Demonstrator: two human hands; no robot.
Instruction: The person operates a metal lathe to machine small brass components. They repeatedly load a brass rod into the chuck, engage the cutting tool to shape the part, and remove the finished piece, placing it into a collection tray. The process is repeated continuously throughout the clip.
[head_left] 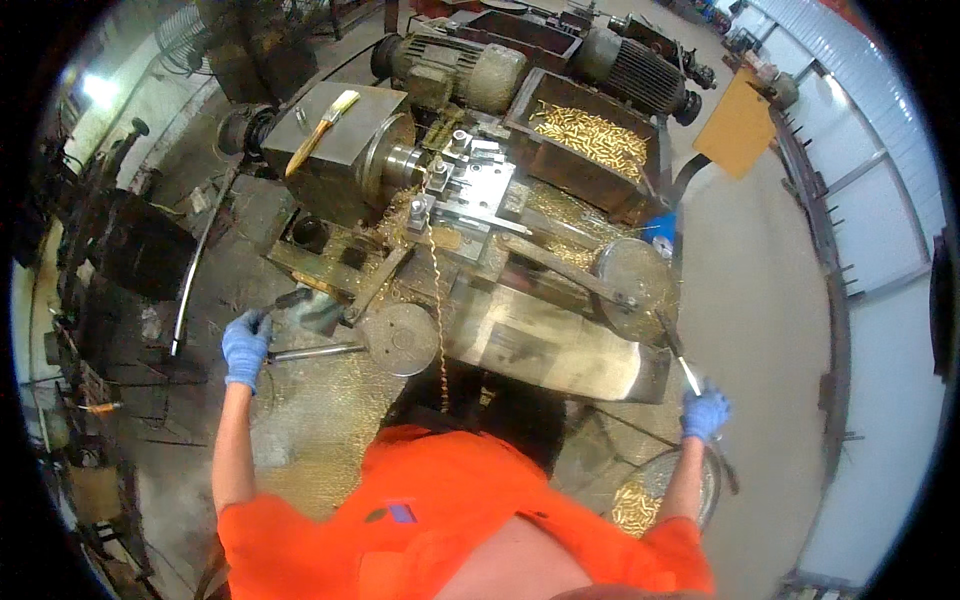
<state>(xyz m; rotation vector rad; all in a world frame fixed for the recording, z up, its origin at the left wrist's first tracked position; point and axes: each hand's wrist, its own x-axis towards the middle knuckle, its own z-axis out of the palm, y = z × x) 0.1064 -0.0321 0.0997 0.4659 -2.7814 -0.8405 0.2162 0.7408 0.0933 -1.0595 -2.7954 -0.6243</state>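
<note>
A small metal lathe stands before me, with a spindle (404, 166) and a cross slide with bolted tool holders (476, 188). From the tool area a long curled brass shaving (437, 290) hangs down the front. My left hand (246, 350), in a blue glove, is closed at the end of a metal lever (318, 352) that comes off a round hub (402, 340). A blue glove also covers my right hand (705, 412), wrapped round a lever (688, 372) running down from the larger right-hand disc (637, 287). The grips inside both hands are mostly hidden.
A wooden-handled brush (322, 132) lies on the headstock (345, 165). Behind the slide, a metal box (570, 172) holds many brass pieces; a basin (708, 490) with more is by my right forearm. Motors (455, 72) stand behind. Shavings cover the bed and a metal guard (550, 350).
</note>
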